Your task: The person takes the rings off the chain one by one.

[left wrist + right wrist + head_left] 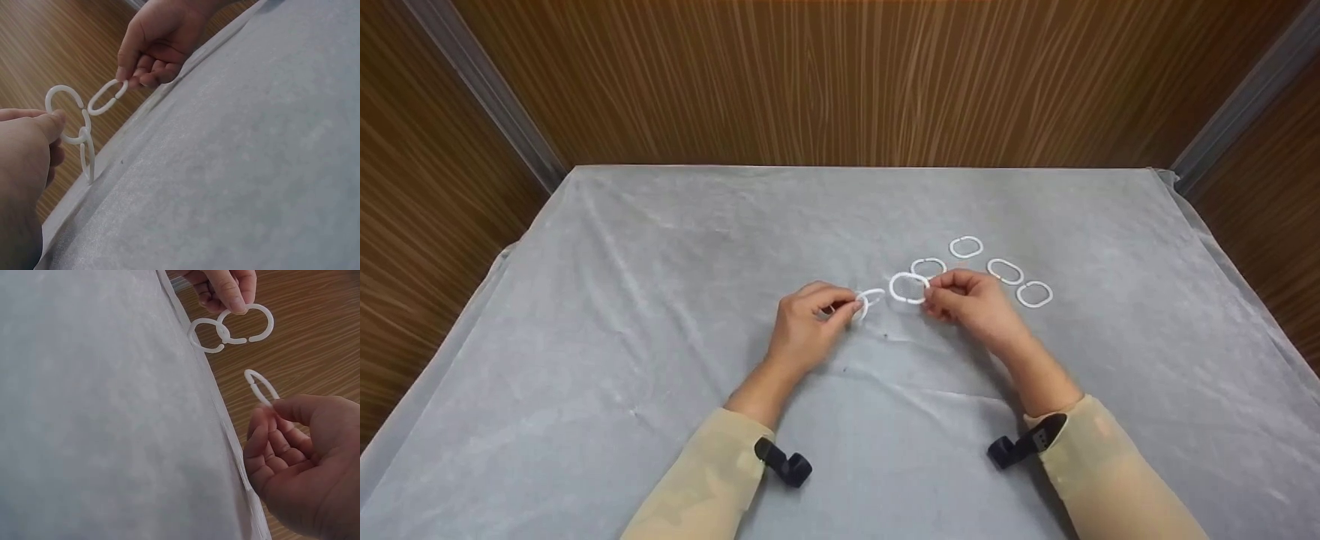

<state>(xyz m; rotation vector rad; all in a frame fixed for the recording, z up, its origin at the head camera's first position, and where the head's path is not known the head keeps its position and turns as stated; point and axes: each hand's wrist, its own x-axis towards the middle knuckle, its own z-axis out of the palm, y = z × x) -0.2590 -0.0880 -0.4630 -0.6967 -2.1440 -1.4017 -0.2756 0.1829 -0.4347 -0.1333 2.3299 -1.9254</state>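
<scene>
Between thumb and fingertips, my left hand (808, 322) pinches a white plastic ring (266, 322) with a small gap in its side. A second white ring (193, 336) is linked through it and hangs from it, as both wrist views show. My right hand (976, 306) pinches one end of a separate oval white ring (893, 288), whose gap shows in the left wrist view. This oval ring (94, 110) is held close to the left hand's ring, apart from it in the right wrist view.
Several loose white rings lie on the grey cloth (660, 360) beyond and right of my right hand, among them a far one (952, 250) and a right one (1051, 294). Wood-grain panels (840, 82) stand behind and at both sides of the table.
</scene>
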